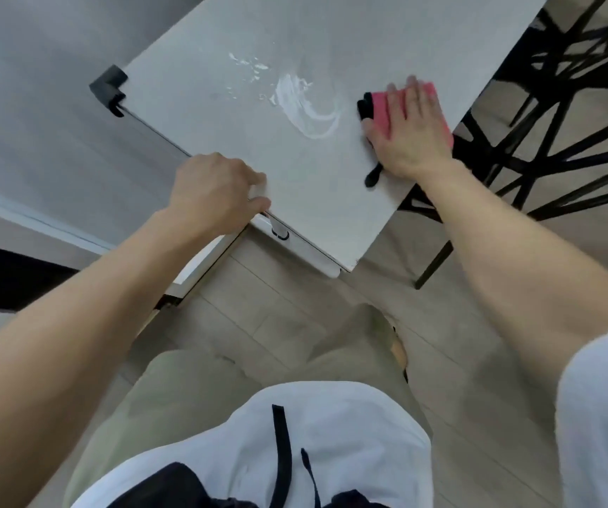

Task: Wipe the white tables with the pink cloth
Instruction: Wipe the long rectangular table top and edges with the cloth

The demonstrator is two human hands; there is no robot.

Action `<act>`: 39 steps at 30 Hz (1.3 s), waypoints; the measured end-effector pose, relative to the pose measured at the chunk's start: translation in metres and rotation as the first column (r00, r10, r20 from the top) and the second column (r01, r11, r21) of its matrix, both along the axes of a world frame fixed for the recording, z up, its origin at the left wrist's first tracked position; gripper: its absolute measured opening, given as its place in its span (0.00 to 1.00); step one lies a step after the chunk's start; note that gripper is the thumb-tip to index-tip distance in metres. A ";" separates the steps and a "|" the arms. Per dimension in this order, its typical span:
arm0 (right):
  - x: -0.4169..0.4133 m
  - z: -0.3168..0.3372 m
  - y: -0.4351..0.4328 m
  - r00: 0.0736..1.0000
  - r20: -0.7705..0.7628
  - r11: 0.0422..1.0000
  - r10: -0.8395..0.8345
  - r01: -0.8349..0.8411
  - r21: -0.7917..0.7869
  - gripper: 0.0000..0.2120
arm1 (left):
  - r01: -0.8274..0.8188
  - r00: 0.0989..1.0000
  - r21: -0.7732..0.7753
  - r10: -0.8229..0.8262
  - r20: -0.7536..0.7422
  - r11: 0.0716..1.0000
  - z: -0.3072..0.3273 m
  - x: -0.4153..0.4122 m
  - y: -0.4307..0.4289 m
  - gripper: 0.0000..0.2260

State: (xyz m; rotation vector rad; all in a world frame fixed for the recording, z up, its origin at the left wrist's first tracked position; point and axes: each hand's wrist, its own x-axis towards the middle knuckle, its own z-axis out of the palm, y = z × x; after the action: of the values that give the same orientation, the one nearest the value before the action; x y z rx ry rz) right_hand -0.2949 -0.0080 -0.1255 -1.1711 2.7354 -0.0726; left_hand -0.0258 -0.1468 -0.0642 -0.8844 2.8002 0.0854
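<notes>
A white table [222,38] fills the upper middle of the head view, with a wet white smear [306,108] near its centre. My right hand [410,132] lies flat with straight fingers on the pink cloth [381,111], which has black trim, and presses it to the tabletop near the right edge. My left hand [214,194] curls its fingers over the table's near edge and grips it.
A black corner guard [110,88] caps the table's left corner. A black wire-frame chair [559,115] stands just right of the table. Pale wood floor [288,313] lies below, with my legs and white shirt in the foreground. A grey wall is on the left.
</notes>
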 end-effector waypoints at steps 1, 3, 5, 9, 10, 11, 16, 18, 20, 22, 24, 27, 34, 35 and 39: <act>0.025 -0.005 -0.010 0.997 -0.013 0.997 0.075 -0.076 -0.023 0.48 | -0.015 1.000 0.005 0.015 -0.008 1.000 0.001 -0.001 0.004 0.17; 0.093 -0.009 -0.014 0.900 -0.018 0.900 0.435 -0.435 -0.027 0.43 | -0.072 0.997 0.024 0.072 -0.013 0.997 0.003 0.000 0.011 0.17; 0.127 -0.012 0.004 0.720 -0.011 0.719 0.694 -0.693 -0.055 0.38 | -0.124 0.992 0.047 0.123 0.019 0.991 0.005 0.003 0.015 0.17; -0.005 0.001 0.023 0.773 0.024 0.773 0.634 -0.634 0.022 0.36 | -0.183 0.979 0.073 0.176 0.102 0.980 0.009 -0.003 0.033 0.21; -0.051 0.003 0.025 0.871 0.013 0.870 0.491 -0.492 0.045 0.38 | -0.213 0.973 0.082 0.204 0.110 0.974 0.008 -0.007 0.038 0.26; -0.087 0.006 0.025 0.941 -0.002 0.940 0.337 -0.337 0.050 0.40 | -0.247 0.965 0.098 0.235 0.116 0.964 0.007 -0.011 0.043 0.33; 0.003 -0.006 0.006 0.871 -0.018 0.870 0.491 -0.492 -0.026 0.38 | -0.407 0.910 0.194 0.380 0.164 0.893 -0.012 -0.025 0.066 0.66; 0.063 -0.013 0.022 0.616 0.026 0.616 0.787 -0.786 -0.045 0.36 | -0.453 0.887 0.173 0.421 0.191 0.875 -0.018 -0.031 0.066 0.72; 0.049 -0.006 0.028 0.438 0.022 0.439 0.899 -0.897 -0.052 0.34 | -0.484 0.865 0.169 0.440 0.241 0.859 -0.013 -0.040 0.064 0.72; -0.020 -0.004 0.016 0.461 0.028 0.461 0.887 -0.886 -0.037 0.34 | -0.498 0.850 0.164 0.442 0.285 0.852 -0.007 -0.046 0.066 0.69; -0.104 -0.001 0.001 0.703 0.026 0.703 0.711 -0.711 -0.012 0.36 | -0.496 0.847 0.160 0.435 0.305 0.854 -0.006 -0.052 0.067 0.66; -0.169 0.000 -0.018 0.949 -0.010 0.949 0.315 -0.316 -0.019 0.40 | -0.497 0.842 0.153 0.432 0.322 0.854 -0.003 -0.060 0.069 0.59; 0.034 -0.013 0.026 0.445 -0.018 0.443 0.895 -0.895 -0.056 0.32 | -0.516 0.840 0.145 0.465 0.280 0.844 0.005 -0.067 0.071 0.56; 0.018 -0.010 0.023 0.297 -0.031 0.295 0.954 -0.954 -0.043 0.31 | -0.520 0.840 0.150 0.472 0.267 0.841 0.005 -0.066 0.072 0.57; -0.080 -0.003 -0.037 0.615 -0.064 0.615 0.786 -0.788 -0.023 0.33 | -0.560 0.828 0.211 0.532 0.178 0.801 -0.007 -0.052 0.073 0.60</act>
State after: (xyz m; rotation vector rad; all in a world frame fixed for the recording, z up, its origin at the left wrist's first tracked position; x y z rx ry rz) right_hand -0.3745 -0.0447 -0.1287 -2.2975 1.9819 0.0032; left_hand -0.0775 -0.0737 -0.0716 -1.5427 2.2704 0.4567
